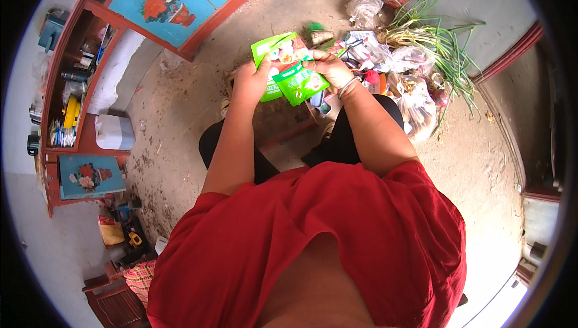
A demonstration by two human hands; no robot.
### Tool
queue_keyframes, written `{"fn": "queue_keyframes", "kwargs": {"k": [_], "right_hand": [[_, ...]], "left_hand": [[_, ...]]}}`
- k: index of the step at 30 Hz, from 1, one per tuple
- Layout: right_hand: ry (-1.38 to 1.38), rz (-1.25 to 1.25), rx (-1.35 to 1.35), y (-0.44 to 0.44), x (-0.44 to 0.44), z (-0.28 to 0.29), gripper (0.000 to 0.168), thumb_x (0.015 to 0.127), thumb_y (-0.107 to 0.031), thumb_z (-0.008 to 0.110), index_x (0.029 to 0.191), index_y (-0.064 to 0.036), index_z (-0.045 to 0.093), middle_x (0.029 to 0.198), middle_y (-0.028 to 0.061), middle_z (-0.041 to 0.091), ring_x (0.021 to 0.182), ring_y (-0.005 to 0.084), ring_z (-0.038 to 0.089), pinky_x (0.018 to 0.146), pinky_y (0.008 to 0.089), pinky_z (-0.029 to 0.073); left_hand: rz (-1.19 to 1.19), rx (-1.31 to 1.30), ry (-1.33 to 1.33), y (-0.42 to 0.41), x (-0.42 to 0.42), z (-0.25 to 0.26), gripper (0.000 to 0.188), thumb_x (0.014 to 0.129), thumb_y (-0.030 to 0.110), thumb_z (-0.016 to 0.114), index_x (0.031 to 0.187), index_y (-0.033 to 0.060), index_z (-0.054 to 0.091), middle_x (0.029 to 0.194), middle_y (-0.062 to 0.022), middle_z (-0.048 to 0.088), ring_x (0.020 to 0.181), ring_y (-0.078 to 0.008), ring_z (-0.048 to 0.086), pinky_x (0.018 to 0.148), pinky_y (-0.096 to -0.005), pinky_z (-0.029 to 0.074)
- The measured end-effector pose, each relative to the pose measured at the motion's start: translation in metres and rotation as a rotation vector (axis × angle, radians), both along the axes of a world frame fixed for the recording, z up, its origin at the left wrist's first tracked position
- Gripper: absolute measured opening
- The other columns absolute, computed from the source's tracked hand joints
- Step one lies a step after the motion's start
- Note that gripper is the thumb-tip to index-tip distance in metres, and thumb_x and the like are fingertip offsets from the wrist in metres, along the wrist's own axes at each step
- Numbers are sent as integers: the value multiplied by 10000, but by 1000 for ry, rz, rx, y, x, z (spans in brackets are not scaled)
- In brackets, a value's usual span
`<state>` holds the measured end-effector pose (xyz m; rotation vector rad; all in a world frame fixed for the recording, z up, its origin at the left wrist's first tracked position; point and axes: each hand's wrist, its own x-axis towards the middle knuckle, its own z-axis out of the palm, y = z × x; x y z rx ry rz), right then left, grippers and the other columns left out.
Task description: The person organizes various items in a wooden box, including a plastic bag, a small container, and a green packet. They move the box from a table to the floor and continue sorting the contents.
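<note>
Two green printed food packets are held up in front of me, one overlapping the other. My left hand (254, 77) grips the larger packet (269, 48) at its left side, thumb on its front. My right hand (332, 70), with a bangle at the wrist, pinches the smaller green packet (301, 83) by its upper right corner, against the right side of the larger one. Below the packets, partly hidden by them and my arms, stands a low box or stool (284, 122) between my feet.
Right of my hands lie green onions (445, 48), a clear plastic bag with contents (417, 107) and mixed packages. A blue painted cabinet (180, 7) stands at upper left. A white plastic jug (114, 132) is at the left, and a wooden chair (117, 303) at lower left.
</note>
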<state>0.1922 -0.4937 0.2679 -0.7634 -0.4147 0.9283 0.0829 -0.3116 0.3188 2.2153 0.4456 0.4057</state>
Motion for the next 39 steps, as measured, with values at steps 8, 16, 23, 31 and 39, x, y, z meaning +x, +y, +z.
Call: {"fn": "queue_keyframes", "kwargs": {"k": [8,16,23,31,39], "right_hand": [[42,16,52,4,-4,1,296,836,-13,601,1130,-2,567,1023,88,642,906,166,634,812,300,519],[26,-99,73,16,-10,-8,265,813,15,617,1073,-4,563,1002,95,633,898,177,624,827,309,508],[-60,-142,107,15,-4,-11,201,819,20,615,1016,-8,590,973,67,637,879,150,610,817,277,492],[-149,-203,-4,13,2,-17,216,821,-46,644,1033,-16,614,934,26,636,849,109,580,794,234,452],[-244,-44,-136,5,8,-18,186,775,-50,678,958,-47,649,815,-23,632,679,38,523,590,181,370]], "left_hand": [[-66,23,-46,-6,0,-4,422,945,394,475,1023,13,637,818,-162,659,774,-257,624,708,-344,474],[-176,58,-86,-12,5,-23,375,933,372,501,1045,31,611,850,-194,653,831,-344,636,730,-385,474],[-188,-39,-125,-9,3,-23,350,933,325,511,1046,7,605,873,-185,657,823,-300,640,743,-356,472],[-208,-113,-180,-20,-2,1,327,954,280,489,1068,-8,594,952,-104,666,869,-175,609,789,-299,450],[-194,-67,-175,-8,-3,-2,330,956,274,500,1098,-17,565,999,-97,653,915,-154,592,835,-292,441]]}}
